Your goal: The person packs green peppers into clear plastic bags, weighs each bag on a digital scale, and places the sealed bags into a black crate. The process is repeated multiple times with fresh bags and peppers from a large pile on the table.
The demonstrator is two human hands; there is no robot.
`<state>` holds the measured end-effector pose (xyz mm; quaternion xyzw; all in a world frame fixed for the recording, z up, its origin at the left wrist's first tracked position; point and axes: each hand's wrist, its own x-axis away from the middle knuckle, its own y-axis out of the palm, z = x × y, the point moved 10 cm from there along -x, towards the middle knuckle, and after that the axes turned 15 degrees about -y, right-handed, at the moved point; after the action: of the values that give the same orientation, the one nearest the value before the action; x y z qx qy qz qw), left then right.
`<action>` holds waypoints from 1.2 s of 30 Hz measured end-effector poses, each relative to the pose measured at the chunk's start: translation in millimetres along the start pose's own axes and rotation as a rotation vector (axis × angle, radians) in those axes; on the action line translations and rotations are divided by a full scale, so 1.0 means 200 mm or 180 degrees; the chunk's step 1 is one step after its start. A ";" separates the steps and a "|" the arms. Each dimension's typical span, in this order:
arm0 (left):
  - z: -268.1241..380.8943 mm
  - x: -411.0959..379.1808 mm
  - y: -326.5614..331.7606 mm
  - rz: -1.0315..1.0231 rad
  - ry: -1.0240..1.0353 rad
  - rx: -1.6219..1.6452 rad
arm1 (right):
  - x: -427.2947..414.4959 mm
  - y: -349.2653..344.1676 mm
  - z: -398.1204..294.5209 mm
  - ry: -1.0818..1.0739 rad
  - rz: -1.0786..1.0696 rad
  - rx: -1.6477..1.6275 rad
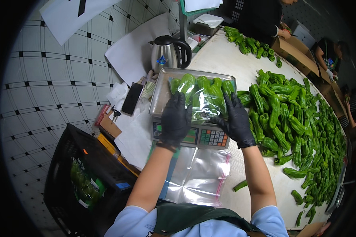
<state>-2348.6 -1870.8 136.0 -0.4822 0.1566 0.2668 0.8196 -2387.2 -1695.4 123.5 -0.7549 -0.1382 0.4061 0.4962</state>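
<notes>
A clear plastic bag of green peppers lies flat on the metal tray of a digital weighing scale. My left hand, in a black glove, holds the bag along its left side. Gripping the right side is my right hand, also black-gloved, with its thumb at the bag's near edge. The scale's keypad shows between my wrists, while my left hand partly covers its display. Flat clear bags with a pink-striped edge are stacked just in front of me.
Loose green peppers cover the right of the white table. A steel kettle and a phone are at the left. A black crate holds a packed bag. Co-workers stand by cardboard boxes.
</notes>
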 end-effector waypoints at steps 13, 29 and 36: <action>0.03 0.17 0.06 0.0213 -0.0828 0.1540 | 0.22 0.24 0.02 0.0444 0.0844 -0.1391; -0.55 0.53 -1.28 -0.1017 -0.1470 0.4762 | 0.06 0.14 -1.05 0.0807 -0.0794 -0.5904; -1.30 1.20 -1.90 0.0846 -0.2905 0.4251 | -0.18 0.24 -2.03 -0.0050 -0.2187 -0.5088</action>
<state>-1931.3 -2177.6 154.6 0.2860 -0.0106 0.3822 0.8786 -2116.1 -1998.7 171.1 -0.7906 -0.6055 0.0203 -0.0885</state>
